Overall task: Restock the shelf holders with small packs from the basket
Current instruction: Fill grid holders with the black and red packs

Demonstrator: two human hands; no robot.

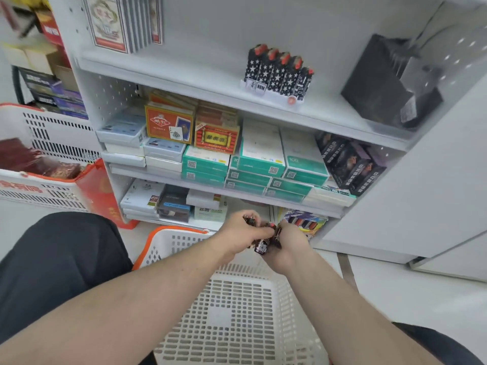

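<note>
Both my hands meet above the white basket (pixel 237 306) with the orange rim, low in the head view. My left hand (pixel 242 230) and my right hand (pixel 290 243) together grip a bunch of small dark packs (pixel 263 246) with red tops. On the upper shelf a white holder (pixel 268 90) carries a row of black star-patterned packs (pixel 276 69) with red tops. The holder's left part shows room beside the row.
The middle shelf holds red card boxes (pixel 168 125), teal cartons (pixel 261 164) and dark boxes (pixel 350 164). A black box (pixel 382 83) stands at the upper shelf's right. Another white basket (pixel 44 159) sits at the left, a red bag (pixel 102 193) beside it. My knee (pixel 58 259) is at the left.
</note>
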